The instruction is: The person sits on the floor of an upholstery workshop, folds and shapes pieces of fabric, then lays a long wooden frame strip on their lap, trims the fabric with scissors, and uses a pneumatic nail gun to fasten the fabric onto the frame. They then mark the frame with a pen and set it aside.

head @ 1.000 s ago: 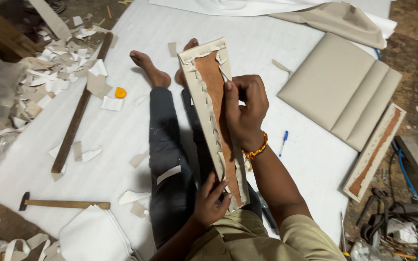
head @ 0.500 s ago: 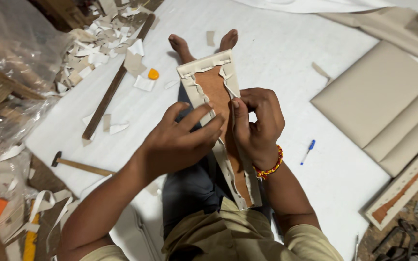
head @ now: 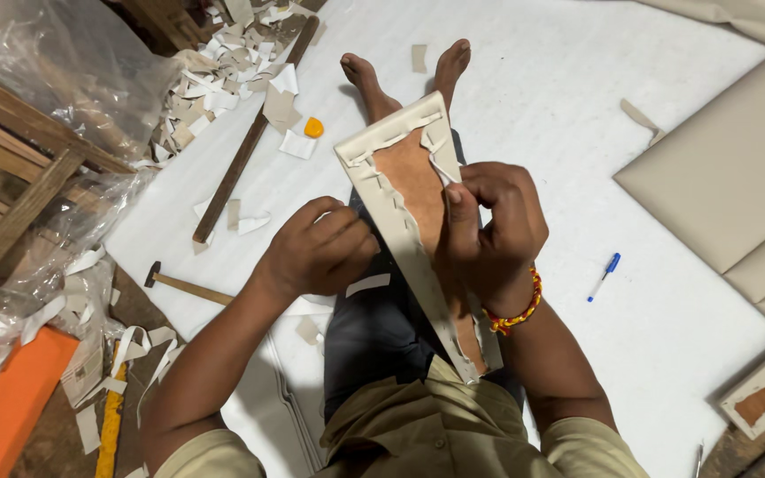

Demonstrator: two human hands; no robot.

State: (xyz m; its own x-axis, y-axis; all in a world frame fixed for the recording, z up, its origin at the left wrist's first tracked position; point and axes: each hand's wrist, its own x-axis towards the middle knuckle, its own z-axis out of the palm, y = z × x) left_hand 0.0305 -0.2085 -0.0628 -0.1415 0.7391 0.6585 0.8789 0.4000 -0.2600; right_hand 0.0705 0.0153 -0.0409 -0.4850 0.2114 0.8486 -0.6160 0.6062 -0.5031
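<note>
No labels, signs or screens are in view. Packaging only: clear plastic sheeting (head: 73,80), crumpled, occupies the upper left of the frame, draped over a wooden frame (head: 19,159). A further fold of the same clear sheeting (head: 55,265) lies at mid-left, beside the white floor sheet (head: 560,97).

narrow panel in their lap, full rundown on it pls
The panel is a long narrow board wrapped in cream fabric, its brown back bare in the middle, with ragged fabric edges folded over it. It lies tilted along the person's legs, wider end toward the feet. The right hand grips its right edge, pinching a fabric flap; the left hand is closed against its left edge. Its lower end is partly hidden.
</note>
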